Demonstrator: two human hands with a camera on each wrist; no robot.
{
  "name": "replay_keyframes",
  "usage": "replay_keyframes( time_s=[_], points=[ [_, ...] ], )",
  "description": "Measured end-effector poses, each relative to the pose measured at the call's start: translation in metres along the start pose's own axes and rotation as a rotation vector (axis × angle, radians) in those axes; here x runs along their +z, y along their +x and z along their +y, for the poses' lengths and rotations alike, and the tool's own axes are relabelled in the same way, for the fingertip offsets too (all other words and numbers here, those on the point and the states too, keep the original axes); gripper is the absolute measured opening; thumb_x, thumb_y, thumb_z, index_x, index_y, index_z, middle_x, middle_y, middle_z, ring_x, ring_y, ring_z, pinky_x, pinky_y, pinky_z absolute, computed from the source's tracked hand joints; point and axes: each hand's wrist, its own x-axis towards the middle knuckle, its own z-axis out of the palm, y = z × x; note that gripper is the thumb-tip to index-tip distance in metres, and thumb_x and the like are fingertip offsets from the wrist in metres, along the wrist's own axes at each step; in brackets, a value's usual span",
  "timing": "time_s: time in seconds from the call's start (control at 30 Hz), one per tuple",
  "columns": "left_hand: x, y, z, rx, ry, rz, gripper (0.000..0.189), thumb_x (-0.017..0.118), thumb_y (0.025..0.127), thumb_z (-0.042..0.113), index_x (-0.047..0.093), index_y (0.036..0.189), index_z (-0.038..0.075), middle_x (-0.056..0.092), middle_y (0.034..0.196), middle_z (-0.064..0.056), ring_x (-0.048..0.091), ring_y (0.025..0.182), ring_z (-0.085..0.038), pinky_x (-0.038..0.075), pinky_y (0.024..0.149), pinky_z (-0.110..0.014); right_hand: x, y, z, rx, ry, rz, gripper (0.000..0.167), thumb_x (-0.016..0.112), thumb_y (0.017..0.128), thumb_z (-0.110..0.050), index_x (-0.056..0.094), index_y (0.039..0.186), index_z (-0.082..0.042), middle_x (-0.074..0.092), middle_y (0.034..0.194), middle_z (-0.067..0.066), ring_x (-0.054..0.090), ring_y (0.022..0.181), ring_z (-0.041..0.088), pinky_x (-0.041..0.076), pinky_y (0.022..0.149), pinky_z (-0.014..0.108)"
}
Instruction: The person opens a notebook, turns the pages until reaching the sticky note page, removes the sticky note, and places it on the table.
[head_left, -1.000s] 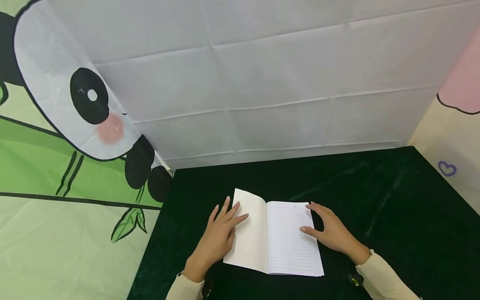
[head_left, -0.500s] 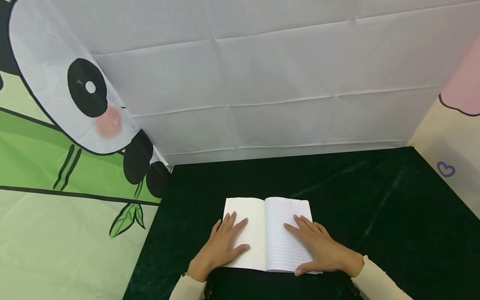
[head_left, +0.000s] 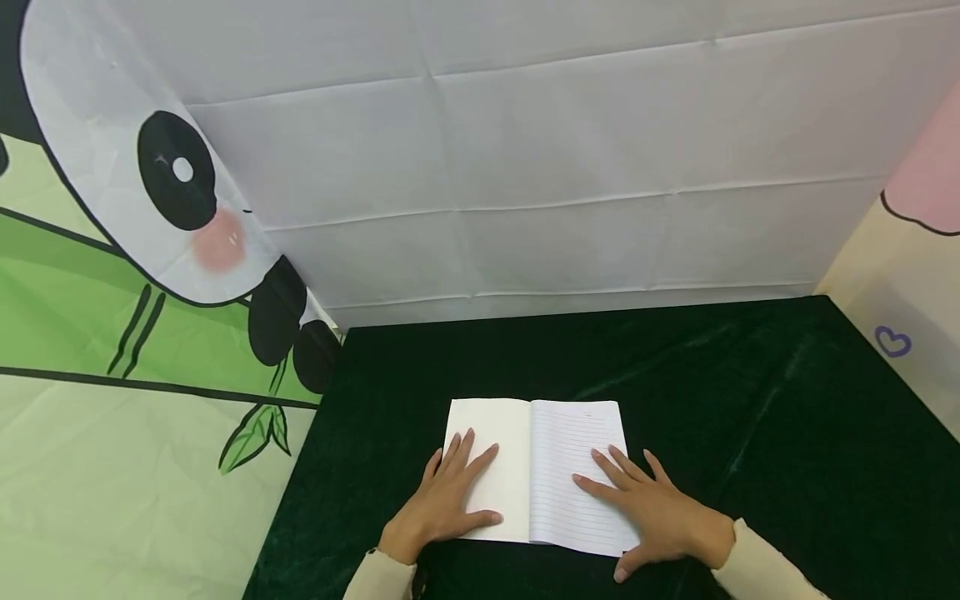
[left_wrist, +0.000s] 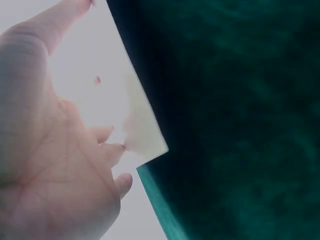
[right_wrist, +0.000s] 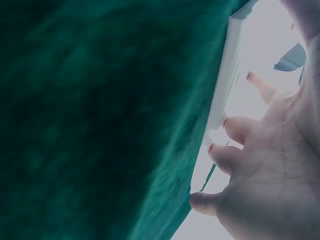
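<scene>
An open notebook [head_left: 537,433] lies flat on the dark green velvet tabletop [head_left: 750,417], blank page on the left, lined page on the right. My left hand [head_left: 448,498] rests flat on the blank page with straight, spread fingers. My right hand [head_left: 651,510] lies flat on the lined page near its lower right corner, fingers spread, thumb on the cloth. In the left wrist view the palm [left_wrist: 55,165] presses the white page [left_wrist: 107,85]. The right wrist view has the fingers [right_wrist: 240,127] against the notebook's edge [right_wrist: 225,80].
A white creased backdrop [head_left: 525,167] rises behind the table. A panda-and-bamboo cloth [head_left: 135,333] hangs on the left, a cream and pink cloth [head_left: 907,317] on the right. Bare green velvet stretches to the right and behind the notebook.
The left page has been pressed down flat. My right hand moved from the notebook's right edge onto the lined page and slid toward me; the notebook now lies fully open.
</scene>
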Motion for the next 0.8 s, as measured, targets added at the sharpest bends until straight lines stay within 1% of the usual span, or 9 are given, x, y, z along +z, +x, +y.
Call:
replay_keyframes(
  time_s=[0.13,0.23,0.37,0.5,0.6,0.67,0.73,0.8],
  points=[
    [0.004,0.000,-0.004,-0.010,-0.001,-0.018,0.093,0.066,0.082,0.070,0.029,0.159,0.032,0.013,0.172,-0.006,0.010,0.160,-0.036,0.011,0.125,-0.066,0.000,-0.002,0.005,-0.001,-0.003,0.034,0.115,0.086,0.056,-0.066,0.033,0.156,-0.041,0.018,0.170,0.012,0.014,0.156,0.046,0.000,0.112,0.081],
    [0.007,0.001,-0.006,-0.019,-0.016,-0.029,0.094,0.066,0.082,0.070,0.029,0.159,0.033,0.013,0.172,-0.006,0.010,0.160,-0.036,0.010,0.124,-0.067,0.000,-0.003,0.009,-0.007,-0.007,0.046,0.112,0.084,0.058,-0.068,0.035,0.155,-0.042,0.020,0.170,0.011,0.014,0.156,0.046,-0.002,0.111,0.081],
    [0.010,0.003,-0.008,-0.015,-0.025,-0.035,0.094,0.064,0.081,0.073,0.028,0.159,0.035,0.013,0.172,-0.005,0.009,0.160,-0.035,0.006,0.123,-0.070,0.000,-0.006,0.013,-0.013,0.001,0.061,0.110,0.083,0.059,-0.068,0.036,0.155,-0.040,0.020,0.170,0.011,0.014,0.156,0.046,-0.004,0.110,0.081],
    [0.010,0.004,-0.007,-0.018,-0.022,-0.039,0.094,0.066,0.081,0.071,0.029,0.159,0.035,0.012,0.172,-0.005,0.009,0.160,-0.035,0.005,0.123,-0.070,0.001,-0.008,0.016,-0.021,0.022,0.075,0.109,0.082,0.060,-0.068,0.036,0.155,-0.040,0.020,0.170,0.010,0.014,0.156,0.047,-0.003,0.109,0.083],
    [0.009,0.004,-0.004,-0.023,-0.036,-0.049,0.092,0.070,0.083,0.064,0.030,0.159,0.031,0.012,0.172,-0.007,0.008,0.160,-0.035,0.007,0.124,-0.068,0.002,-0.007,0.017,-0.023,0.044,0.072,0.109,0.082,0.061,-0.067,0.035,0.155,-0.041,0.019,0.170,0.010,0.013,0.156,0.047,0.000,0.106,0.086],
    [0.008,0.003,0.000,-0.017,-0.049,-0.059,0.092,0.072,0.085,0.056,0.029,0.160,0.026,0.012,0.172,-0.007,0.009,0.160,-0.033,0.009,0.126,-0.064,0.002,-0.007,0.017,-0.019,0.051,0.066,0.108,0.083,0.062,-0.066,0.034,0.155,-0.042,0.018,0.171,0.009,0.013,0.156,0.047,0.003,0.103,0.088],
    [0.008,0.002,0.005,-0.001,-0.067,-0.065,0.091,0.075,0.087,0.047,0.028,0.160,0.020,0.013,0.172,-0.005,0.012,0.160,-0.030,0.013,0.127,-0.060,0.002,-0.006,0.017,-0.013,0.055,0.059,0.107,0.084,0.063,-0.063,0.033,0.155,-0.043,0.018,0.171,0.008,0.013,0.156,0.046,0.005,0.102,0.089],
    [0.007,0.002,0.010,0.023,-0.078,-0.068,0.088,0.075,0.088,0.039,0.029,0.160,0.019,0.016,0.171,-0.003,0.016,0.159,-0.027,0.017,0.127,-0.057,0.001,-0.006,0.017,-0.007,0.055,0.054,0.106,0.085,0.064,-0.061,0.033,0.155,-0.043,0.019,0.171,0.008,0.013,0.156,0.047,0.006,0.102,0.090]
  ],
)
